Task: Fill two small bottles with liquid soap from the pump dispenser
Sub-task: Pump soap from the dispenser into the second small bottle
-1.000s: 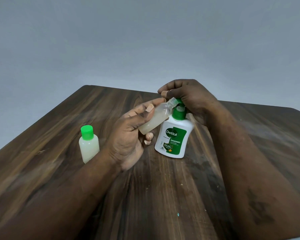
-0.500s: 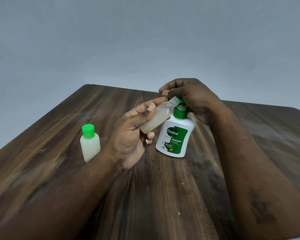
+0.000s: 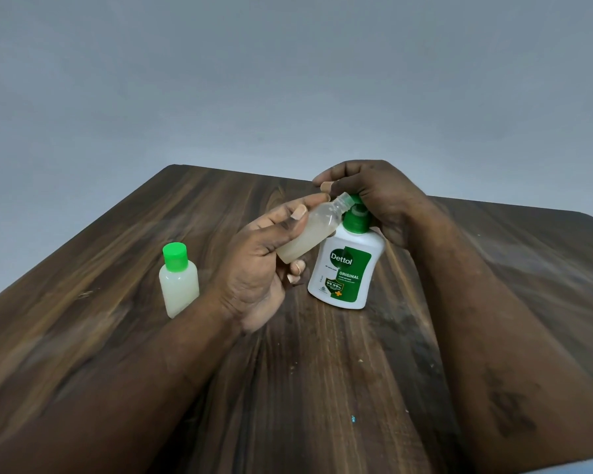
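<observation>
Head view, the only one I have: my concern is soap missing the bottle. The left hand (image 3: 257, 265) holds the open bottle (image 3: 308, 234) off the table (image 3: 322, 388), fingers curled under it and thumb lying along its top. The bottle is tilted, its mouth pointing to about two o'clock and touching the green pump head (image 3: 356, 201). It looks partly full of cloudy soap. The right hand (image 3: 380, 196) sits over the pump dispenser (image 3: 344, 268), fingers curled round the pump head from the far side. I cannot tell whether the spout is inside the mouth, because the fingers hide it.

I judge three risks. If the mouth slips off on the next press, soap runs down the dispenser onto the wood. A hard press from one side could tip the dispenser toward nine o'clock, since only its top is held. Tilting the bottle lower could let soap pour back out.

At nine o'clock of the left hand the capped bottle (image 3: 178, 282) stands upright just beside the forearm, which could knock it over.
</observation>
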Motion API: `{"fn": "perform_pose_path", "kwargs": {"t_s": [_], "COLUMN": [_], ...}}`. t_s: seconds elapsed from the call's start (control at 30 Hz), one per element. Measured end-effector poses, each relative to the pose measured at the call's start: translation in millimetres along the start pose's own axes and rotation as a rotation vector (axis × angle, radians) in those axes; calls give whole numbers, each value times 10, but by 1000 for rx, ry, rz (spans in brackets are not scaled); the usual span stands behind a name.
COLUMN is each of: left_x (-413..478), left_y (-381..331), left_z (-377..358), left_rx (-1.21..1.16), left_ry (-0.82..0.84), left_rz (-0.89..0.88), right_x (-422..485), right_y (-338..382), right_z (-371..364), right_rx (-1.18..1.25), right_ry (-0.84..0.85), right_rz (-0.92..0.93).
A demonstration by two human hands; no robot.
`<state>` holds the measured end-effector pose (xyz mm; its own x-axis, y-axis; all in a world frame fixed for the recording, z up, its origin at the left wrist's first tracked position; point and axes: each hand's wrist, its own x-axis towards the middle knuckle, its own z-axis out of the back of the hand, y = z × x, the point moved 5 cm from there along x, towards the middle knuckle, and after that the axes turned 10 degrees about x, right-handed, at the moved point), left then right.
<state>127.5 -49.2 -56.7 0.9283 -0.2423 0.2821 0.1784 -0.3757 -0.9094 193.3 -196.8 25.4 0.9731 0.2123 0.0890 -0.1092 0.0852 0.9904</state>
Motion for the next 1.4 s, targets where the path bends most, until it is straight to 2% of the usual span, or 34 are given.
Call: {"fn": "perform_pose_path", "kwargs": {"t_s": [0.13, 0.43, 0.7, 0.93, 1.4], "left_x": [-11, -7, -9, -13, -7], "left_y": [-31, 7, -39, -10, -32], "left_z": [-27, 21, -23, 3, -13], "left_rx": [1, 19, -15, -1, 4], "left_ry": [14, -11, 3, -33, -20], "left_rz": [-12, 2, -5, 18, 6], "right_x": [-5, -10, -26, -26, 3], "right_y": [64, -42, 86, -14, 49], "right_z": [23, -15, 30, -9, 26], "right_rx": [-28, 43, -13, 61, -29], "right_ry": [-6, 0, -5, -9, -33], "right_rz": [34, -17, 38, -10, 34]}}
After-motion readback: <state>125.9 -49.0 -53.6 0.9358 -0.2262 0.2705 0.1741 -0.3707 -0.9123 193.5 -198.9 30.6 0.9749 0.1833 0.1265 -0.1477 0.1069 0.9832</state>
